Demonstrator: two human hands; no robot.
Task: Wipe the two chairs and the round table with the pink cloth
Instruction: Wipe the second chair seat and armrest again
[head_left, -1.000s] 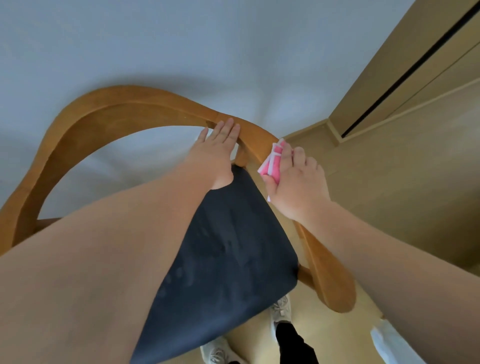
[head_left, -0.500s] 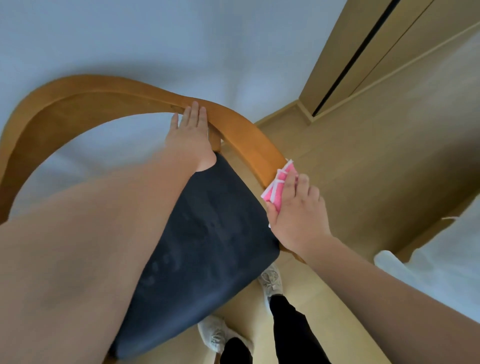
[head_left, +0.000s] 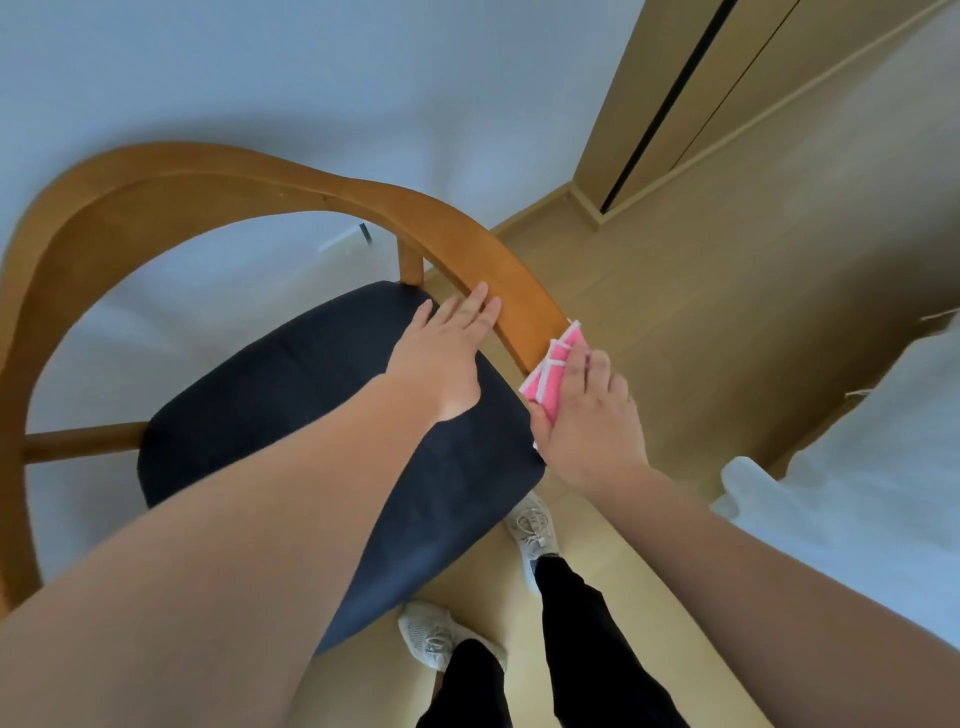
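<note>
Head | left hand (head_left: 441, 358) touches chair (head_left: 363, 202) | right hand (head_left: 587, 431) holds pink cloth (head_left: 550, 374)

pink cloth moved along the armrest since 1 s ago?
Yes. The pink cloth, under the right hand, has slid down the wooden armrest toward its front end, away from the back post.

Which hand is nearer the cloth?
Right. The right hand holds the cloth against the armrest end. The left hand rests straight fingers on the armrest farther up, above the seat, apart from the cloth.
</note>
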